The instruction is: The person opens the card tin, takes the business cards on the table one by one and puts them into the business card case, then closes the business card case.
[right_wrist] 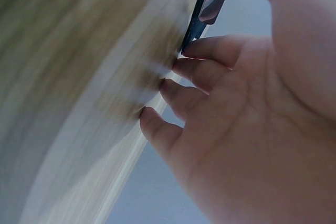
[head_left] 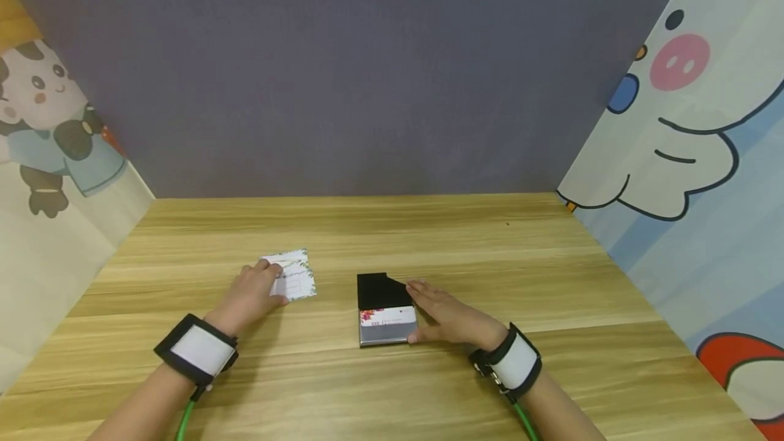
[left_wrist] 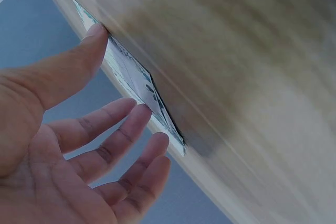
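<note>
White cards (head_left: 299, 278) with a green leaf print lie overlapping on the table, left of centre. My left hand (head_left: 251, 297) reaches over their left side, fingertips and thumb touching them; the left wrist view shows thumb and fingers spread apart along the cards (left_wrist: 128, 69). To the right, a metal business card case (head_left: 384, 333) lies with its black lid folded back. In it sits a white card (head_left: 398, 316) with red flowers. My right hand (head_left: 450, 315) rests at the case's right side, fingers by the lid and thumb at the lower corner, its fingertips on the table.
The wood-grain table (head_left: 478, 393) runs back to a dark grey panel (head_left: 367, 73). Cartoon-printed walls (head_left: 661, 162) flank it on both sides. Each wrist wears a black strap (head_left: 194, 349) with a green cable trailing toward me.
</note>
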`<action>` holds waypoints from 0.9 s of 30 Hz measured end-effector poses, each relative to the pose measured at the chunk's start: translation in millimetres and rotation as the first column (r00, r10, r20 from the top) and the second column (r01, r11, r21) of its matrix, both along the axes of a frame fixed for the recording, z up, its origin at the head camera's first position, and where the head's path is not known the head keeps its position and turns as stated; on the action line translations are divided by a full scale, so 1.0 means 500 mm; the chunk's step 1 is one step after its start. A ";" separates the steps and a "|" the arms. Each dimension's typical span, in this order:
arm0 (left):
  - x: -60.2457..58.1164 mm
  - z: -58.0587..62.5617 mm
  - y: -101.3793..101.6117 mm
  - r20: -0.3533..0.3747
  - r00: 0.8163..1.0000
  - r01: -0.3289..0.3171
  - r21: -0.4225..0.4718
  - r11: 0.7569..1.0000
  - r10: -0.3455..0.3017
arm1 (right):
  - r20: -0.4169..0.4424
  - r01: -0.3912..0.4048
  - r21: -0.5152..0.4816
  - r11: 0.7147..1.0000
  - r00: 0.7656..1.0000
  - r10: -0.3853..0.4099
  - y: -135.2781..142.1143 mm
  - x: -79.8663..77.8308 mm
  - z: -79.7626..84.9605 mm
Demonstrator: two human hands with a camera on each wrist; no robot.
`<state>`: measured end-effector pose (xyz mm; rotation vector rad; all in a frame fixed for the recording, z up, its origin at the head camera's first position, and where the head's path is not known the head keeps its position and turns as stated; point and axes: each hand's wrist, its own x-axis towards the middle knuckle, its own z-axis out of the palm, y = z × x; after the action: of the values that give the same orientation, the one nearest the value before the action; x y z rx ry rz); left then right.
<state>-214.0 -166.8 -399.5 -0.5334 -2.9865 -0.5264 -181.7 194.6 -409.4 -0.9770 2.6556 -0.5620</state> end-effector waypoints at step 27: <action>-0.005 0.022 0.028 -0.083 0.996 -0.008 0.071 0.997 0.013 | 0.018 0.008 -0.002 1.000 1.000 -0.007 -0.001 0.001 0.000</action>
<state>-216.5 -152.8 -388.5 -0.5204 -2.8785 -0.5905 -181.3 194.3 -409.3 -0.9582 2.6441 -0.5724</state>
